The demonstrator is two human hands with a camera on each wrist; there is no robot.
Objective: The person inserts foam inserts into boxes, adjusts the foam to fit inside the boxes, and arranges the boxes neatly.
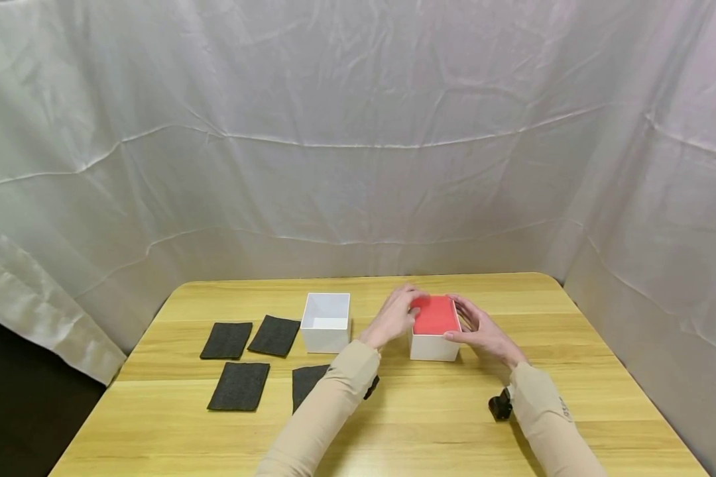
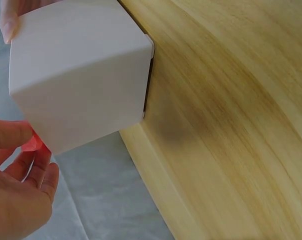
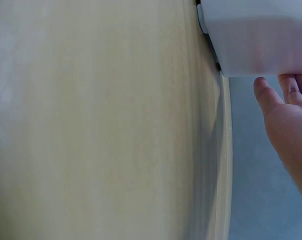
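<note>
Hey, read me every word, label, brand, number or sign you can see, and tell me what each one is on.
Right sleeve: a small dark marking near the cuff, too small and blurred to read.
Left white box, right white box, red piece, black squares: no lettering visible.

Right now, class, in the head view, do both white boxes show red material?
No, red material shows only in the right box; the left box shows white inside.
</note>
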